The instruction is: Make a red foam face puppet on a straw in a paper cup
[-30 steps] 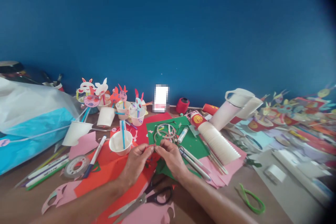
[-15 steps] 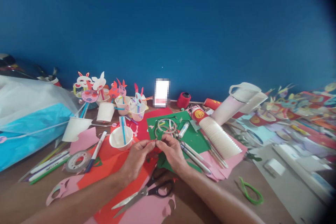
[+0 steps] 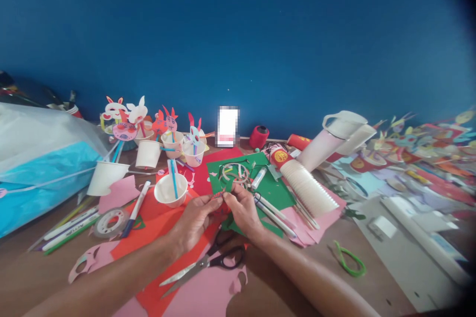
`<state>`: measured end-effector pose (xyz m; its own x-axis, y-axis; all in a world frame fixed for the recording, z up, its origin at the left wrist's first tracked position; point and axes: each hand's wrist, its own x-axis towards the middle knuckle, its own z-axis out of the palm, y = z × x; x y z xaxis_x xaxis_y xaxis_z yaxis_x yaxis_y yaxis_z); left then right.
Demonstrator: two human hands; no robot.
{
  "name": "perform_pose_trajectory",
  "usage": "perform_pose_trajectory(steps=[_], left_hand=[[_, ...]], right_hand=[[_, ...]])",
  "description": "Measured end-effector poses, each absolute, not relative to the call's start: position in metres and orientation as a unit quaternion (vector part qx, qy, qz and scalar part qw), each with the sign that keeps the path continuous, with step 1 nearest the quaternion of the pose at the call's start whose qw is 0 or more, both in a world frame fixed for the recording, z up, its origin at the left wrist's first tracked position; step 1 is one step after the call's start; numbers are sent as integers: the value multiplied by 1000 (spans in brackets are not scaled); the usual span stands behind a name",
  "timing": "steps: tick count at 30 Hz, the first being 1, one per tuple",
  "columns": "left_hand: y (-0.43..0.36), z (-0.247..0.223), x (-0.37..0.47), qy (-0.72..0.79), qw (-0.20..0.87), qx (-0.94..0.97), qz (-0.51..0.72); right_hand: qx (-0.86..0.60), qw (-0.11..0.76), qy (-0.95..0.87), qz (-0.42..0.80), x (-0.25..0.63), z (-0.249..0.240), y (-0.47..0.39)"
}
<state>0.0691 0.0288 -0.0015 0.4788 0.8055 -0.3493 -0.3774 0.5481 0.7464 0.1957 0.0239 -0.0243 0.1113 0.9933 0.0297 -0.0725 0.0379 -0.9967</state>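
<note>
Both hands meet over the middle of the table. My left hand (image 3: 196,219) pinches a small red paper piece (image 3: 219,201) between thumb and fingers. On the other side of that piece, my right hand (image 3: 243,210) has its fingertips closed on its edge. Below the hands, black-handled scissors (image 3: 203,262) lie partly open across orange paper (image 3: 148,247) and pink paper (image 3: 208,292). Green paper (image 3: 277,185) with a roll of clear tape (image 3: 234,174) is just behind my right hand. A white cup (image 3: 171,189) holding a blue stick stands left of the hands.
Cups with paper animal masks (image 3: 125,131) stand at the back left, beside a blue and white bag (image 3: 48,168). Stacked white cups (image 3: 310,190) and a pitcher (image 3: 330,141) are on the right. Markers (image 3: 70,225) lie at left, a green pipe cleaner (image 3: 351,260) at right.
The view has shifted slightly. The red piece now shows more above my fingertips, and both hands have tilted a little around it.
</note>
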Motion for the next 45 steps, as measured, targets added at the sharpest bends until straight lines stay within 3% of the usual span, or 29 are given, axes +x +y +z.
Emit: perform_pose_trajectory(steps=[12, 45], left_hand=[[37, -4, 63, 434, 696, 392, 416], [35, -4, 65, 431, 711, 368, 416]], right_hand=[[-518, 533, -499, 446, 192, -17, 19], [-520, 526, -445, 505, 193, -17, 18]])
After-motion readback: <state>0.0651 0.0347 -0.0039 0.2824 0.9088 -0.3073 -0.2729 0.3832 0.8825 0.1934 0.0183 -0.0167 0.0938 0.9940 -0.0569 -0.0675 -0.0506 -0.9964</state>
